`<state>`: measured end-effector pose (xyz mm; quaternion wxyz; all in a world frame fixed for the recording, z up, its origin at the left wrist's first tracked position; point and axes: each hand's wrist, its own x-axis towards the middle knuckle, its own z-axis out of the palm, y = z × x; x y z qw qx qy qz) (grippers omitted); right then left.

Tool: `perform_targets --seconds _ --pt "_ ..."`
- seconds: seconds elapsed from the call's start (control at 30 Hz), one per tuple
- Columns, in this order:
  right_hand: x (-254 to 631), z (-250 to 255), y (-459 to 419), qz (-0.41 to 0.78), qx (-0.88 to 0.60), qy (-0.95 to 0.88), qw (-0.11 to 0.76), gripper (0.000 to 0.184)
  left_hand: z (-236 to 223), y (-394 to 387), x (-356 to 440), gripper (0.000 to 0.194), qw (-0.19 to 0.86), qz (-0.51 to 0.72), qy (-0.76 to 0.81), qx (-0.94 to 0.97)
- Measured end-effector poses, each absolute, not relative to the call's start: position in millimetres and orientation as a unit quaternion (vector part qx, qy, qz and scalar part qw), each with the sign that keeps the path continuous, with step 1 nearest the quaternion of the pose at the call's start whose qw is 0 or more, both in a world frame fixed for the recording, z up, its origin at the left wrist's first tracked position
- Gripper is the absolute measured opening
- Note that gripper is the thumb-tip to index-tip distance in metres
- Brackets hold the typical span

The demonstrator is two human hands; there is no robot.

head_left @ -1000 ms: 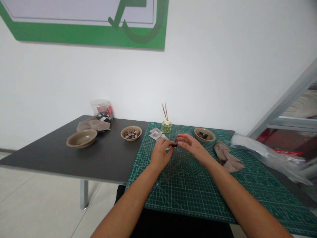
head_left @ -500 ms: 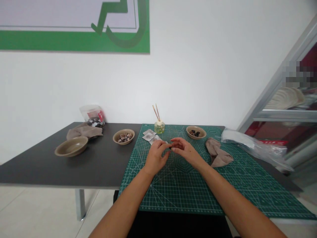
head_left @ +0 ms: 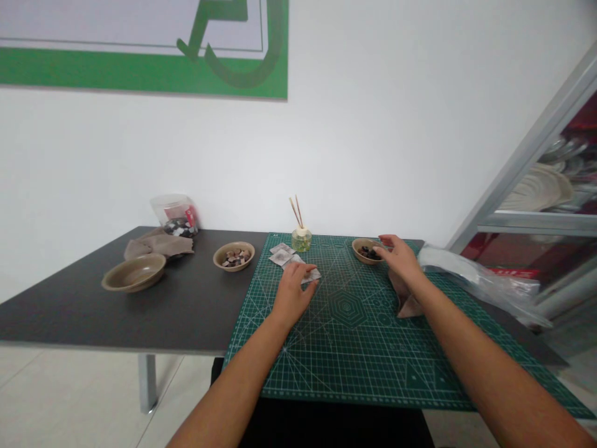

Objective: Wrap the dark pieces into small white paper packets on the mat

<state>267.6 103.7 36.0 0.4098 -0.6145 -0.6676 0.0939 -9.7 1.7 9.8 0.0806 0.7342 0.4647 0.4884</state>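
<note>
Left hand (head_left: 295, 289) curved beside the patterned squares (head_left: 282, 256), thumb and forefinger apart; I extend my right hand (head_left: 398, 256) to the bowl (head_left: 362, 257) holding dark pieces (head_left: 370, 252), its thumb and forefinger likewise parted.

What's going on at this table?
A person's right hand is at a small round brown bowl of dark pieces; whether its fingers grip one is unclear. The left hand, fingers parted, is beside flat grey-white squares on the green gridded mat. Left of the mat, a second brown bowl holds mixed brown and dark pieces.
</note>
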Motion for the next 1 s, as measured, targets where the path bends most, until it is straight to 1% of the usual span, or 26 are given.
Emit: perform_targets --seconds 0.17,0.27,0.33,0.43,0.53,0.6,0.7,0.9,1.0 --pt "240 36 80 0.105 -0.571 -0.715 0.389 0.029 9 4 -12 0.024 0.080 0.497 0.490 0.712" --pt "234 41 66 0.056 -0.548 -0.755 0.355 0.027 9 4 -12 0.024 0.069 0.494 0.498 0.709" --pt "240 45 58 -0.021 -0.563 -0.770 0.300 0.027 9 4 -13 0.024 0.064 0.492 0.501 0.709" --pt "265 47 49 -0.115 -0.652 -0.730 0.172 0.026 8 4 -12 0.024 0.062 0.490 0.501 0.711" --pt "291 41 45 -0.124 -0.717 -0.683 0.065 0.027 8 4 -11 0.024 0.061 0.490 0.500 0.712" --pt "303 34 43 -0.102 -0.716 -0.690 0.032 0.022 7 5 -11 0.023 0.061 0.491 0.498 0.713" --pt "305 28 40 -0.090 -0.707 -0.701 0.032 0.012 6 6 -11 0.020 0.061 0.490 0.498 0.713" --pt "265 46 23 -0.066 -0.618 -0.779 0.083 0.016 6 5 -10 0.018 0.064 0.470 0.493 0.730" --pt "226 58 6 -0.073 -0.508 -0.852 0.099 0.014 8 3 -7 0.023 0.074 0.457 0.465 0.755"
